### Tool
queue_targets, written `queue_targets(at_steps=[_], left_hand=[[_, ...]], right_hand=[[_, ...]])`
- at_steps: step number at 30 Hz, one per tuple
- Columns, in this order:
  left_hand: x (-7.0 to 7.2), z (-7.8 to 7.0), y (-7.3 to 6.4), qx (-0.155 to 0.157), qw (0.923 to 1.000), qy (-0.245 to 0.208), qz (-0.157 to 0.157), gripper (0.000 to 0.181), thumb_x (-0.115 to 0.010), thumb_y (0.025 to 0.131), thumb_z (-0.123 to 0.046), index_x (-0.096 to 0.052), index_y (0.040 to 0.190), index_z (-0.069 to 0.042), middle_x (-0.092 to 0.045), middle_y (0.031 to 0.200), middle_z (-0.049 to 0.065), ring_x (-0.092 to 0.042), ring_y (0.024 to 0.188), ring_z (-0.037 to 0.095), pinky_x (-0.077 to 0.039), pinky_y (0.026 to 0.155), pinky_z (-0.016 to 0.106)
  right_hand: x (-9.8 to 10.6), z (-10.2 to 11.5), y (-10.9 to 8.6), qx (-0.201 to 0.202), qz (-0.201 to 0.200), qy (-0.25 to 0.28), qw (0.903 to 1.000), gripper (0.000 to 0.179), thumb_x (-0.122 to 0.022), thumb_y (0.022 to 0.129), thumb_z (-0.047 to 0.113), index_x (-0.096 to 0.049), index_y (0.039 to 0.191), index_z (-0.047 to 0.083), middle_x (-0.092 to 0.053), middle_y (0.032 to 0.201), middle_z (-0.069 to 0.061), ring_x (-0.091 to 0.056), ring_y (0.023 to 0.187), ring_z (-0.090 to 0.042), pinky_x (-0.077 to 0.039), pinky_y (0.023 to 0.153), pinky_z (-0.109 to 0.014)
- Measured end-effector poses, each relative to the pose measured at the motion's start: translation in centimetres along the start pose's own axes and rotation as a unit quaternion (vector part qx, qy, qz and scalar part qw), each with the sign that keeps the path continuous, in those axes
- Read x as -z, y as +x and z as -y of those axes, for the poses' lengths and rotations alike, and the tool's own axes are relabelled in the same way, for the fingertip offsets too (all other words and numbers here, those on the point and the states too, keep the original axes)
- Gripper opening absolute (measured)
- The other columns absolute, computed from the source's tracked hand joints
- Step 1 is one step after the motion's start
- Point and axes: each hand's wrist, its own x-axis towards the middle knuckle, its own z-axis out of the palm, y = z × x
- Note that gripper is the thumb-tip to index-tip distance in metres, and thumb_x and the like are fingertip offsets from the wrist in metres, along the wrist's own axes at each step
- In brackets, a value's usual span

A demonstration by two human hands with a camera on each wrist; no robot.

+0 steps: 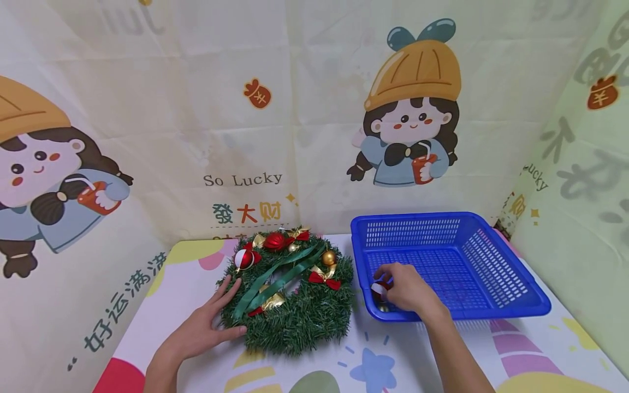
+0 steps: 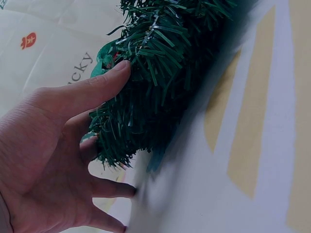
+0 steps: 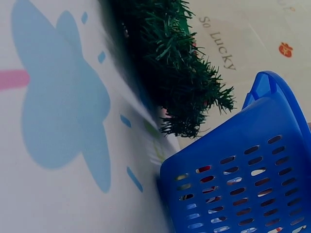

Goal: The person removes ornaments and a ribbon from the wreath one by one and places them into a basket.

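A green Christmas wreath (image 1: 300, 327) lies on the table, trimmed with a green ribbon (image 1: 280, 281), red and gold bows and several baubles. My left hand (image 1: 206, 322) rests against its left side, fingers spread and fairly straight. In the left wrist view the thumb (image 2: 104, 85) lies on the needles. My right hand (image 1: 408, 289) reaches into the near left corner of a blue plastic basket (image 1: 491, 314), its fingers curled on a red and white bauble (image 1: 379, 290). A small gold ball (image 1: 383, 308) sits just below it. The basket wall hides the right hand in the right wrist view.
The basket stands right of the wreath, close beside it, with slotted walls (image 3: 243, 179). A printed cloth covers the table (image 1: 196, 376). Patterned fabric (image 1: 314, 136) hangs close behind and along both sides.
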Motion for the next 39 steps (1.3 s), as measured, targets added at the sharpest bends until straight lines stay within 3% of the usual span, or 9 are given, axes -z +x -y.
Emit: queue_targets(at_steps=[13,18,25,39], left_hand=[[0.1,0.1,0.1,0.004,1.0000,0.002,0.004,0.103,-0.078,0.088,-0.057,-0.018,0.168,-0.035,-0.002,0.177,0.008,-0.017,0.154,0.057,-0.036,0.108,0.078],[0.0,0.2,0.1,0.001,1.0000,0.001,0.003,0.102,-0.078,0.088,-0.057,-0.018,0.168,-0.034,-0.003,0.177,0.008,-0.018,0.154,0.057,-0.036,0.107,0.077],[0.1,0.2,0.1,0.006,1.0000,0.000,0.007,0.103,-0.078,0.088,-0.058,-0.018,0.168,-0.034,-0.002,0.177,0.008,-0.017,0.154,0.057,-0.036,0.108,0.078],[0.1,0.2,0.2,0.007,0.9999,-0.001,0.009,0.103,-0.078,0.088,-0.057,-0.018,0.168,-0.035,-0.002,0.177,0.008,-0.016,0.155,0.057,-0.035,0.108,0.078]], right_hand=[[0.1,0.3,0.0,-0.001,-0.007,0.003,1.0000,0.024,-0.074,0.087,0.000,-0.076,0.111,0.006,-0.075,0.097,-0.009,-0.069,0.088,-0.022,-0.060,0.080,-0.044],[0.1,0.4,-0.1,-0.007,-0.017,0.007,0.9998,0.027,-0.075,0.087,0.001,-0.075,0.114,0.005,-0.075,0.106,-0.014,-0.071,0.097,-0.031,-0.060,0.085,-0.049],[0.2,0.7,-0.1,-0.010,-0.044,0.008,0.9990,0.033,-0.077,0.087,0.001,-0.073,0.120,0.004,-0.074,0.118,-0.020,-0.069,0.112,-0.041,-0.058,0.093,-0.056],[0.0,1.3,0.4,-0.011,-0.138,0.036,0.9897,0.039,-0.075,0.093,0.006,-0.069,0.131,0.009,-0.068,0.131,-0.020,-0.067,0.117,-0.040,-0.058,0.095,-0.057]])
